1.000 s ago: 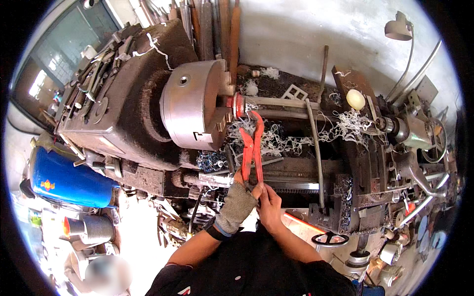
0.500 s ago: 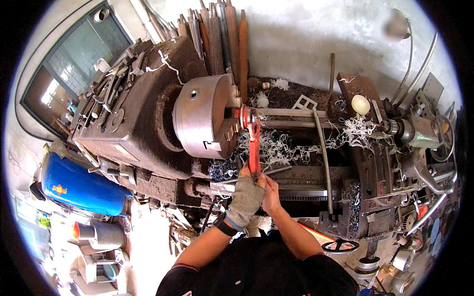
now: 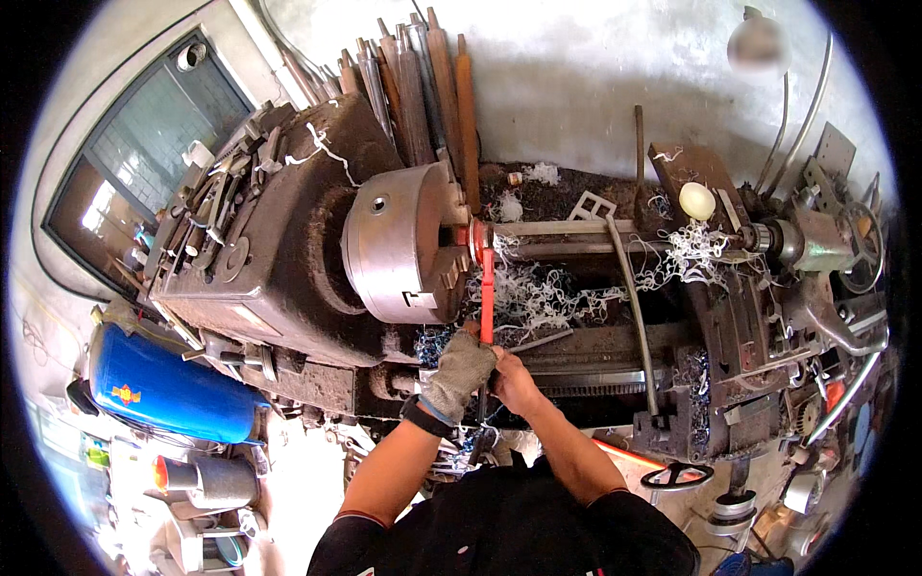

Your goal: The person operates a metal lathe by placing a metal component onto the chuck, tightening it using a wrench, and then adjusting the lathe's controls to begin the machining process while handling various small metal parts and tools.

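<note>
A red wrench (image 3: 487,298) stretches from the lathe chuck (image 3: 399,245) toward me. Its head meets a red ring-shaped part (image 3: 475,240) at the chuck jaws; how the head grips it is too small to tell. My left hand (image 3: 461,370), in a grey knit glove, is closed round the near end of the handle. Bare and curled, my right hand (image 3: 517,382) presses against that same end, touching the glove. Its fingertips are partly hidden. Pale curly shavings (image 3: 538,293) lie just beyond the hands, under the workpiece.
A slanted metal bar (image 3: 629,307) crosses the lathe bed at right. The tailstock (image 3: 816,240) stands farther right, near a pale round object (image 3: 697,202). Loose tools (image 3: 216,206) cover the headstock. Steel rods (image 3: 413,96) lean on the wall. A blue drum (image 3: 168,384) is at left.
The wrench handle has turned and now shows a narrower side. Both hands have moved with it, slightly left and nearer to me. The whole view has shifted a little.
</note>
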{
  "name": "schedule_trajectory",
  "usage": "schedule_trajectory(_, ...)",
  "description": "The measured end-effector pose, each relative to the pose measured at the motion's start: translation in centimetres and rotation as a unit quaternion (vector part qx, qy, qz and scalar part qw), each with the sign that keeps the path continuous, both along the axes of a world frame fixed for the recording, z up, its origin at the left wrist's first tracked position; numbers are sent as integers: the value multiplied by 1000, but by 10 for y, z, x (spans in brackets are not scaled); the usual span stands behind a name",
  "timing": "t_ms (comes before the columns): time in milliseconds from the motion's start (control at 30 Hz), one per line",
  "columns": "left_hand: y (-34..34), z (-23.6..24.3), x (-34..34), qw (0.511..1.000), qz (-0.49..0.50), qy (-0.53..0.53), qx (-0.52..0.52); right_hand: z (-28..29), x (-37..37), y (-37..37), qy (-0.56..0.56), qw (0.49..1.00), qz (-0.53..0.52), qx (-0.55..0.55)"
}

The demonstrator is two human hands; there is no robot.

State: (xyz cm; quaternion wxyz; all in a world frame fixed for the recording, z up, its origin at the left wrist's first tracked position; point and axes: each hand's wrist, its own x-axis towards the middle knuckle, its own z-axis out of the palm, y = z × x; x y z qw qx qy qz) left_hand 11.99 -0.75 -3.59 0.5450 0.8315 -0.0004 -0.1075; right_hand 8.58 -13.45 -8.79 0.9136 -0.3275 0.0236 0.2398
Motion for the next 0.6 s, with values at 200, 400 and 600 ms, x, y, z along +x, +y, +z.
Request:
schedule_trajectory(200, -13, -19, -4, 992, 64, -14, -109, 18, -38, 13, -10, 991, -129, -42)
schedule_trajectory(400, -24, -13, 2, 989, 29, 20, -141, -22, -33, 8, 15, 987, -66, -143)
schedule_trajectory(600, -15, -1, -7, 968, -36, 124, -215, -44, -17, 5, -35, 994, 29, 99)
